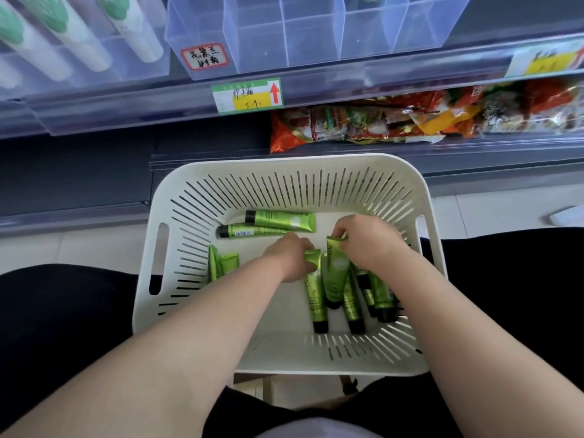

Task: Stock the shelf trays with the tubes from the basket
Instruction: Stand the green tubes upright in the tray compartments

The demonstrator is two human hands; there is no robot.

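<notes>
Inside basket (286,163), R grip (366,241) round tube (337,271)

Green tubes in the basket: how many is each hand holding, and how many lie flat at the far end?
Green black-capped plastic tube pinched by the left hand: 1
Green tube pinched by the right hand: 1
Green tubes lying flat at the far end of the white slotted plastic basket: 2
Total: 4. The rest overlap too much to count.
</notes>
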